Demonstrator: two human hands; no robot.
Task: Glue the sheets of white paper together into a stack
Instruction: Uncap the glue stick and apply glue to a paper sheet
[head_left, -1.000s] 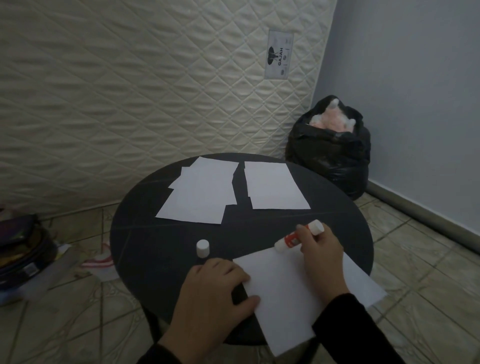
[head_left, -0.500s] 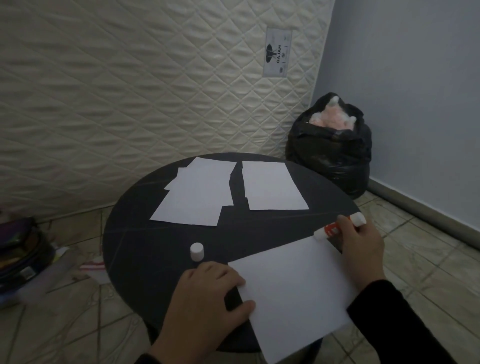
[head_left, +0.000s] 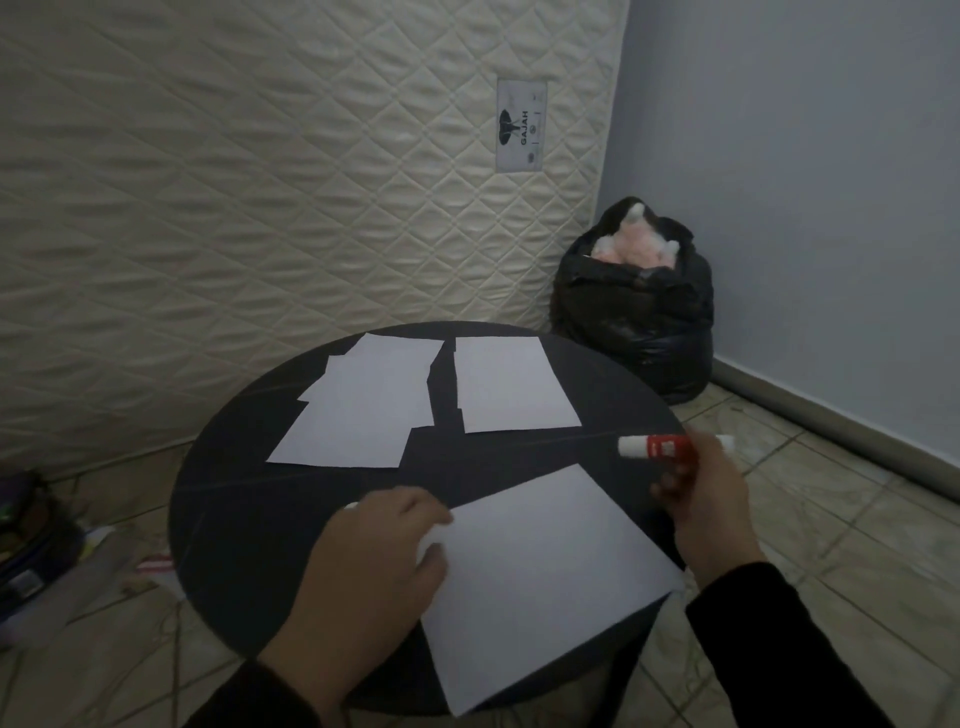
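Single head-worn view, angled down, close over the round table (head_left: 249, 519).

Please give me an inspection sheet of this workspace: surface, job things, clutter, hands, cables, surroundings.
Surface: round black table.
Job things: near sheet juts over the table edge; overlapping sheets and another pile lie behind; glue stick uncapped; cap mostly hidden.
Clutter: bags on the floor at left.
Hands: left hand presses the near sheet; right hand holds the glue stick.
Cables: nothing seen.
Surroundings: mattress, black bag, tiled floor.
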